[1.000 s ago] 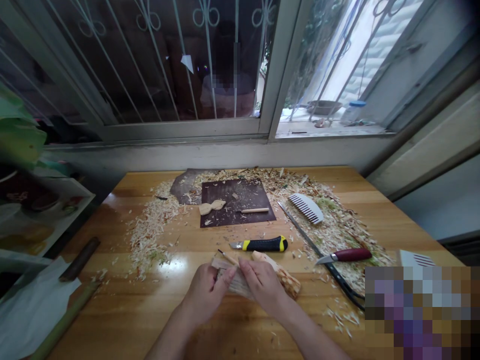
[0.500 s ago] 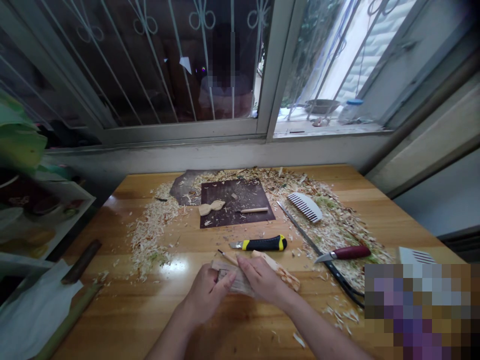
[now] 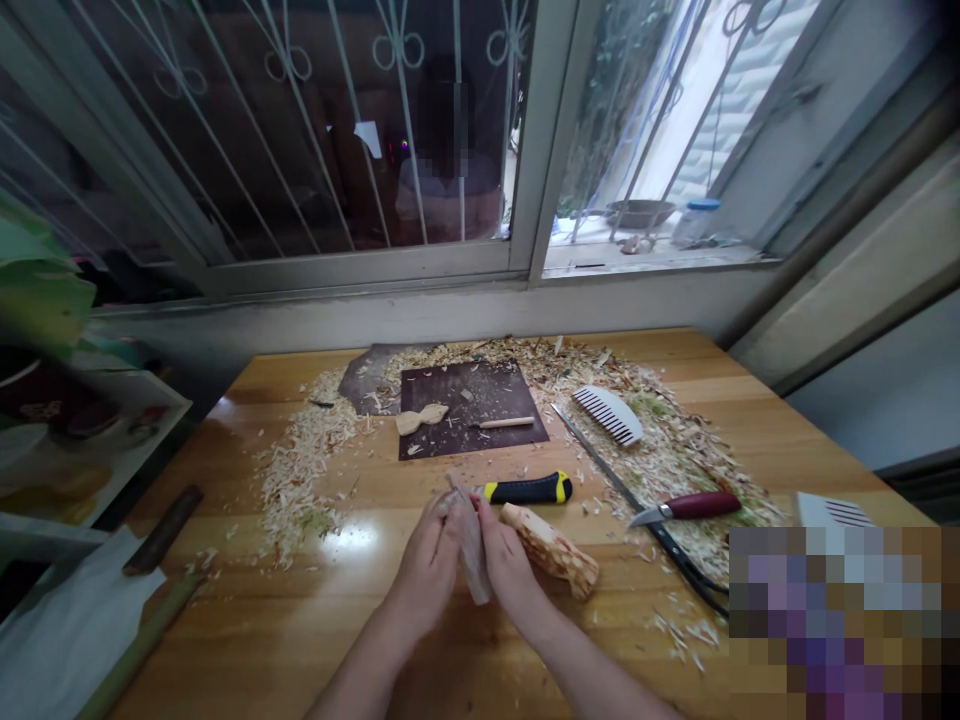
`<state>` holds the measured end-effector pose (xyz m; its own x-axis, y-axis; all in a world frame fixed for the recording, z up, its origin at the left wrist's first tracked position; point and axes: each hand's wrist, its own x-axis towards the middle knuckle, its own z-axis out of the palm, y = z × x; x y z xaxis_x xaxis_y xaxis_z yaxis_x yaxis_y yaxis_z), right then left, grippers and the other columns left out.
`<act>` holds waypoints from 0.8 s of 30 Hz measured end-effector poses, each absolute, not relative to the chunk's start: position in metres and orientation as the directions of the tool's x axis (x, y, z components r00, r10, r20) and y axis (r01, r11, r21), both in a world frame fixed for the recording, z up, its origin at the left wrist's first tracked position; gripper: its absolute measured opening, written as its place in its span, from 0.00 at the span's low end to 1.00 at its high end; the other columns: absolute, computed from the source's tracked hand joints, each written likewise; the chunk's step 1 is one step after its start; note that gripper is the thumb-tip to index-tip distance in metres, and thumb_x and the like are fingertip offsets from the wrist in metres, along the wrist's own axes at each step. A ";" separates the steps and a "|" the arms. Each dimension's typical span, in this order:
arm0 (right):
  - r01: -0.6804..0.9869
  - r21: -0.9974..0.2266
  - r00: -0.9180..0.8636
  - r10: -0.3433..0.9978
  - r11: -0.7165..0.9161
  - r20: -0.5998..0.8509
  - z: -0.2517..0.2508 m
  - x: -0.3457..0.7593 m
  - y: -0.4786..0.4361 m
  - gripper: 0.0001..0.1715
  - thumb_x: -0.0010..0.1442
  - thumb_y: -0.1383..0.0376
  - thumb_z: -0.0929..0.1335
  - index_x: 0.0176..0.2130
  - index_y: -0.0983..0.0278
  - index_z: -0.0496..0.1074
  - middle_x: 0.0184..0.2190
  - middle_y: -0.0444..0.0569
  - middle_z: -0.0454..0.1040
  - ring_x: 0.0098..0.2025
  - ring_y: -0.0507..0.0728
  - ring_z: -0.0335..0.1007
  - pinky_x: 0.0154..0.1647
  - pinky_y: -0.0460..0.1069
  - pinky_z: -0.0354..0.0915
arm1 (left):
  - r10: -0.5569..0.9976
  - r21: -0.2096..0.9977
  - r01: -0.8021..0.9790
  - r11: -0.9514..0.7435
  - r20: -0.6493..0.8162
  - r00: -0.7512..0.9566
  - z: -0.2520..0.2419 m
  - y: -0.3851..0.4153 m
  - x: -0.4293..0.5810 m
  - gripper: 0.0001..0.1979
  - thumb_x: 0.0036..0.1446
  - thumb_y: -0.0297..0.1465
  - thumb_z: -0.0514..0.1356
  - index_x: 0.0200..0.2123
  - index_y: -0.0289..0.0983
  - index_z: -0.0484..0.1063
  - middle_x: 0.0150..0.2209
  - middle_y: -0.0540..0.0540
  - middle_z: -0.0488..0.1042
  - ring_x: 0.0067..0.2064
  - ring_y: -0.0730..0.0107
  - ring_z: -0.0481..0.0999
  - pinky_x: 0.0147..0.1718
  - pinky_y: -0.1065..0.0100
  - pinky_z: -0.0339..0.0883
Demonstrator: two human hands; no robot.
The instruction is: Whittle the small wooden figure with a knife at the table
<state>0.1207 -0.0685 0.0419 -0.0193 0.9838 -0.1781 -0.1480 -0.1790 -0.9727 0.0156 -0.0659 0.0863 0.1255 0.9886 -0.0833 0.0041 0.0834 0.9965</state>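
Note:
Both hands meet at the front middle of the table around a thin, crumpled greyish sheet point(image 3: 472, 555), whose material I cannot make out. My left hand point(image 3: 426, 555) is closed on its left side, fingers partly hidden. My right hand point(image 3: 514, 570) presses the sheet from the other side. Whether a thin stick is still inside the fold is hidden. Just right of my right hand lies a partly peeled piece of wood point(image 3: 556, 550). Behind the fingers rests a yellow-and-black utility knife point(image 3: 529, 488), its blade end partly covered.
A brown mat point(image 3: 439, 382) carries a carved wooden piece point(image 3: 421, 419) and a slim wooden-handled tool point(image 3: 506, 422). Wood shavings point(image 3: 304, 480) ring it. At right are a red-handled knife point(image 3: 701, 504), a long black-handled blade point(image 3: 600, 465) and a white slotted piece point(image 3: 609, 415).
The sheet has turned from lying crosswise to standing narrow and upright between my hands. My hands have come together, palms facing. The dark-tipped thin stick is no longer visible.

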 end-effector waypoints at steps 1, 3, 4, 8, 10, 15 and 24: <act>-0.135 -0.977 -0.036 0.987 -0.162 -0.159 0.039 0.122 -0.068 0.30 0.57 0.44 0.56 0.39 0.63 0.72 0.35 0.51 0.74 0.41 0.57 0.68 0.45 0.50 0.62 | 0.984 0.987 -0.070 0.146 -0.137 0.116 0.085 -0.065 0.016 0.21 0.53 0.45 0.54 0.41 0.34 0.71 0.42 0.41 0.74 0.45 0.61 0.70 0.48 0.65 0.59; 0.002 -0.996 -0.032 0.995 -0.093 -0.093 0.034 0.129 -0.068 0.29 0.60 0.48 0.54 0.39 0.64 0.71 0.35 0.51 0.74 0.40 0.57 0.68 0.44 0.50 0.62 | 0.961 0.944 -0.193 0.267 -0.247 0.124 0.083 -0.063 0.015 0.23 0.51 0.47 0.54 0.40 0.34 0.71 0.37 0.41 0.76 0.41 0.61 0.73 0.45 0.64 0.62; 0.096 -0.994 -0.013 0.998 -0.055 -0.056 0.031 0.133 -0.068 0.29 0.62 0.50 0.52 0.38 0.64 0.71 0.34 0.51 0.74 0.37 0.57 0.68 0.41 0.50 0.63 | 0.947 0.917 -0.242 0.317 -0.292 0.132 0.083 -0.062 0.013 0.24 0.50 0.48 0.55 0.40 0.34 0.70 0.35 0.42 0.76 0.39 0.61 0.74 0.43 0.64 0.64; 0.427 -0.902 -0.010 0.998 0.055 0.057 0.029 0.148 -0.070 0.18 0.62 0.58 0.56 0.31 0.64 0.68 0.27 0.49 0.70 0.32 0.57 0.64 0.35 0.51 0.59 | 0.894 0.814 -0.368 0.449 -0.401 0.203 0.083 -0.060 0.006 0.22 0.50 0.47 0.56 0.39 0.34 0.68 0.28 0.46 0.74 0.30 0.65 0.75 0.32 0.66 0.68; 0.623 -0.768 -0.118 0.988 0.150 0.097 0.031 0.150 -0.071 0.08 0.58 0.64 0.61 0.32 0.64 0.68 0.30 0.50 0.69 0.35 0.58 0.63 0.36 0.52 0.58 | 0.865 0.773 -0.388 0.502 -0.438 0.245 0.083 -0.060 0.003 0.21 0.51 0.47 0.55 0.38 0.35 0.68 0.25 0.50 0.72 0.24 0.70 0.73 0.27 0.67 0.68; 0.838 -0.489 -0.234 0.969 0.242 0.078 0.032 0.142 -0.070 0.11 0.50 0.74 0.65 0.36 0.64 0.68 0.36 0.51 0.68 0.40 0.60 0.62 0.38 0.51 0.59 | 0.812 0.722 -0.373 0.583 -0.524 0.255 0.080 -0.060 -0.007 0.22 0.53 0.48 0.51 0.39 0.36 0.66 0.23 0.53 0.68 0.16 0.77 0.65 0.16 0.72 0.64; 0.784 -0.565 -0.145 0.961 0.256 0.234 0.038 0.167 -0.057 0.06 0.59 0.66 0.61 0.35 0.63 0.67 0.33 0.49 0.69 0.37 0.57 0.62 0.38 0.49 0.59 | 0.819 0.750 -0.330 0.574 -0.533 0.214 0.078 -0.057 -0.019 0.23 0.50 0.50 0.53 0.37 0.36 0.66 0.21 0.54 0.66 0.17 0.78 0.64 0.18 0.73 0.63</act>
